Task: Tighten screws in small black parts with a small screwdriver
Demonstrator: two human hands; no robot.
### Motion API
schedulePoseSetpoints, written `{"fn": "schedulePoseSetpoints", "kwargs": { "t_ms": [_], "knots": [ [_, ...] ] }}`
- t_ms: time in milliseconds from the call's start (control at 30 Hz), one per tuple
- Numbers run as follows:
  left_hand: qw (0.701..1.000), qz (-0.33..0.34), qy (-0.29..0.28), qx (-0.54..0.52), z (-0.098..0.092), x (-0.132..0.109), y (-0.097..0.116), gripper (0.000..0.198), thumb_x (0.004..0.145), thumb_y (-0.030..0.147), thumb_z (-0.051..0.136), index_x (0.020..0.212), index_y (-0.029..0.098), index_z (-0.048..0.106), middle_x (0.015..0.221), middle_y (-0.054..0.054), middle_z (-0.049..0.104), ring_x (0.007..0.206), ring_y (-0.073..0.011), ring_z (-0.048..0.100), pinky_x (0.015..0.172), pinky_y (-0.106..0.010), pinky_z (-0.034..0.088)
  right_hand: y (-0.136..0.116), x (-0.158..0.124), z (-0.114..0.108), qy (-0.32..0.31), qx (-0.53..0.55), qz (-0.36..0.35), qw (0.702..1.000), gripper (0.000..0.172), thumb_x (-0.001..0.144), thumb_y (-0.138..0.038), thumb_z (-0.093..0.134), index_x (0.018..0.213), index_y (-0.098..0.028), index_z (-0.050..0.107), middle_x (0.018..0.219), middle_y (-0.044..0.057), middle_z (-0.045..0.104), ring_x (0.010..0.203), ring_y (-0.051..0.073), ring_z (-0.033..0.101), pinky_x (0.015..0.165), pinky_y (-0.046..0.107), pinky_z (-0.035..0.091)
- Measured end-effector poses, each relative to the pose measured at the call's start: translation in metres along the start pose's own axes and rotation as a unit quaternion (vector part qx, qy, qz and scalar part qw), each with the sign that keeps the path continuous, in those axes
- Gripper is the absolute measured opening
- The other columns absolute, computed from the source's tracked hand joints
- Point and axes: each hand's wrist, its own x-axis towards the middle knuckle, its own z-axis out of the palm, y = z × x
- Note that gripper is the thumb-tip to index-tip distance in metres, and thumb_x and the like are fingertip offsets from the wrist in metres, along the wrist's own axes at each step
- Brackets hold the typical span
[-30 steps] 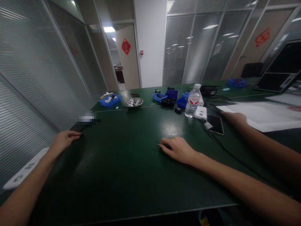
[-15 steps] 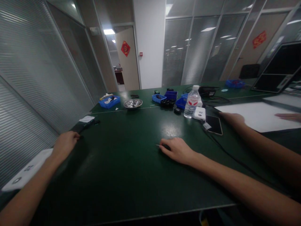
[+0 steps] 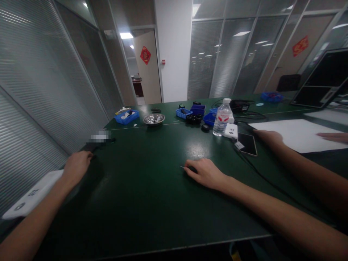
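the right hand (image 3: 206,173) is closed on a thin-tipped tool (image 3: 193,169), well in from the front edge of the table (image 3: 146,203). open room separates it from the left hand (image 3: 77,167), near the left edge, whose grip i cannot tell.

Left hand (image 3: 77,167) has curled its fingers (image 3: 88,155).

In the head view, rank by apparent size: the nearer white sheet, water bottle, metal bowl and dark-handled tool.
Nearer white sheet
Water bottle
Metal bowl
Dark-handled tool, partly hidden by the right hand
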Motion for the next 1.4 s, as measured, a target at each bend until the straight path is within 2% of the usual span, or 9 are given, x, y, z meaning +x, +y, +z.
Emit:
{"fn": "schedulePoseSetpoints", "kwargs": {
  "t_ms": [267,900,1400],
  "knots": [
    [1.000,0.001,0.003,-0.001,0.001,0.001,0.000,0.041,0.095,0.023,0.040,0.111,0.008,0.075,0.111,-0.019,0.073,0.099,-0.0348,0.068,0.088,-0.044,0.052,0.002,0.001,0.003,0.006,-0.009,-0.003,1.000,0.033,0.103,-0.043,0.044,0.111,-0.020,0.066,0.081,0.003,0.068,0.066,0.014,0.059,0.061,0.025,0.037],
    [1.000,0.000,0.002,0.004,0.002,0.002,0.000,0.042,0.096,0.024,0.040,0.114,0.008,0.074,0.117,-0.019,0.071,0.105,-0.0334,0.067,0.094,-0.042,0.051,0.003,0.000,0.002,-0.003,0.005,-0.002,1.000,0.032,0.104,-0.043,0.044,0.113,-0.020,0.065,0.081,0.003,0.068,0.066,0.014,0.059,0.061,0.025,0.039],
    [0.999,0.001,0.015,0.040,0.011,0.001,0.001,0.042,0.097,0.024,0.038,0.112,0.006,0.074,0.113,-0.022,0.070,0.101,-0.0345,0.067,0.089,-0.043,0.052,0.004,0.001,0.004,0.006,-0.005,-0.008,1.000,0.031,0.103,-0.042,0.044,0.110,-0.021,0.066,0.080,0.002,0.068,0.065,0.014,0.059,0.061,0.025,0.037]
  ]
}}
